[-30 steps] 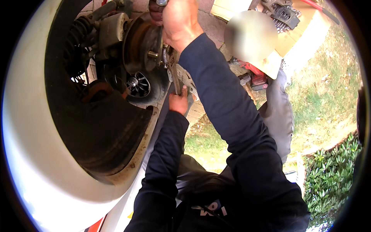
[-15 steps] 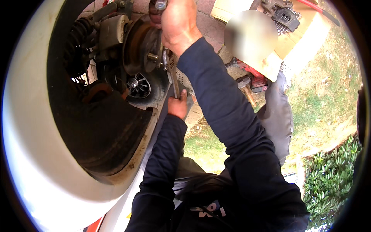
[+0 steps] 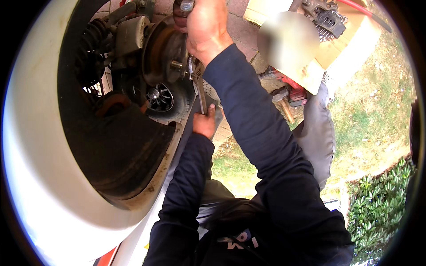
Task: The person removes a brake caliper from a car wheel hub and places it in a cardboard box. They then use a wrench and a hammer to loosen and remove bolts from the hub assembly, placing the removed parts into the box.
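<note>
My left hand [image 3: 204, 124] is closed around the lower end of a long steel bar [image 3: 202, 98], which points up toward the brake disc [image 3: 162, 55]. My right hand [image 3: 207, 29] is closed in a fist beside the disc's outer face. A rounded metal end [image 3: 187, 5] shows above that fist; the rest of what it grips is hidden. Below the right wrist, a shiny metal piece [image 3: 191, 67] lies near the bar's upper end. A wheel stud [image 3: 176, 64] sticks out from the hub. The brake caliper [image 3: 132, 37] sits behind the disc.
The white car's fender [image 3: 44, 177] curves round the dark wheel-arch liner [image 3: 128, 150] on the left. A wheel with tyre [image 3: 175, 106] lies under the hub. Right are a hammer [image 3: 283, 104], a red power tool [image 3: 295, 88] and cardboard [image 3: 350, 48] bearing a dark metal part [image 3: 330, 22].
The view has shifted very slightly. Both hands keep their grips and show hardly any movement.
</note>
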Demonstrator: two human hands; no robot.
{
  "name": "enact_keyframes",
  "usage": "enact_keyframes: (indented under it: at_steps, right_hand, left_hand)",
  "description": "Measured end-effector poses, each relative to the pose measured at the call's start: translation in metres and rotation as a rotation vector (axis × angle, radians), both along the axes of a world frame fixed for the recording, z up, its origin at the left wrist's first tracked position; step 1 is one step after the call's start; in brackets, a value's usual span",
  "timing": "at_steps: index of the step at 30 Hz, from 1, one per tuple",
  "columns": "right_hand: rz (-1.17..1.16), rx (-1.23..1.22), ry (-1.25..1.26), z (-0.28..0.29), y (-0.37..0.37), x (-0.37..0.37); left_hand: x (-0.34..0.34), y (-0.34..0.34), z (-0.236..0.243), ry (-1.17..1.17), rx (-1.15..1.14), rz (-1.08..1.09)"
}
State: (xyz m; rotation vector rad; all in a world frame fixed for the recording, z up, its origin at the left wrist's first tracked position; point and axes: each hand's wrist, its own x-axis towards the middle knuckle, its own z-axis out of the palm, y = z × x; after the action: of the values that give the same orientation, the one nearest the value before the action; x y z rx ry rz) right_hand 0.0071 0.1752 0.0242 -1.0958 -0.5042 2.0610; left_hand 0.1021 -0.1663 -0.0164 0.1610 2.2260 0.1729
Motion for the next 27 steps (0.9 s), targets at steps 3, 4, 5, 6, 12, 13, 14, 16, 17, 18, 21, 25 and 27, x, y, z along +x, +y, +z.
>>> enact_keyframes:
  at_steps: [3, 4, 5, 6, 12, 13, 14, 16, 17, 18, 21, 25, 27]
  right_hand:
    - [-0.012, -0.05, 0.089, -0.005, -0.003, -0.002]
    - [-0.003, -0.074, 0.092, -0.006, -0.002, -0.003]
    - [0.007, -0.099, 0.092, -0.005, -0.002, -0.003]
    - [0.009, -0.098, 0.087, -0.005, -0.002, -0.003]
    - [0.019, -0.039, 0.029, -0.004, 0.0, 0.0]
    - [0.018, -0.002, -0.009, -0.003, -0.001, 0.002]
    - [0.019, 0.032, -0.046, 0.0, -0.002, 0.003]
    - [0.033, 0.0, -0.019, 0.002, 0.0, 0.002]
    - [0.044, -0.012, -0.005, 0.001, 0.001, 0.001]
    - [0.044, 0.034, -0.037, 0.0, 0.001, 0.002]
    - [0.032, 0.086, -0.073, 0.001, -0.001, 0.002]
    - [0.018, 0.028, -0.035, 0.001, -0.002, 0.003]
    - [0.024, 0.045, -0.038, -0.001, -0.001, 0.003]
  left_hand:
    - [0.001, 0.001, 0.003, 0.028, -0.019, -0.007]
    - [0.002, 0.002, 0.005, 0.029, -0.014, -0.012]
    - [0.0, 0.004, 0.006, 0.023, -0.005, -0.03]
    - [0.0, 0.008, 0.009, 0.009, 0.015, -0.03]
    - [0.004, 0.004, 0.008, 0.046, 0.08, -0.033]
    - [0.003, 0.006, 0.008, 0.038, 0.085, -0.041]
    - [0.003, 0.007, 0.01, 0.03, 0.087, -0.046]
    - [0.008, -0.006, 0.002, 0.051, 0.105, -0.098]
    - [0.005, -0.012, -0.001, 0.072, 0.121, -0.141]
    - [0.006, -0.017, -0.004, 0.109, 0.157, -0.191]
    - [0.006, -0.006, 0.001, 0.118, 0.122, -0.209]
    - [0.005, 0.004, 0.011, 0.09, 0.056, -0.103]
    - [0.005, 0.013, 0.017, 0.079, 0.079, -0.034]
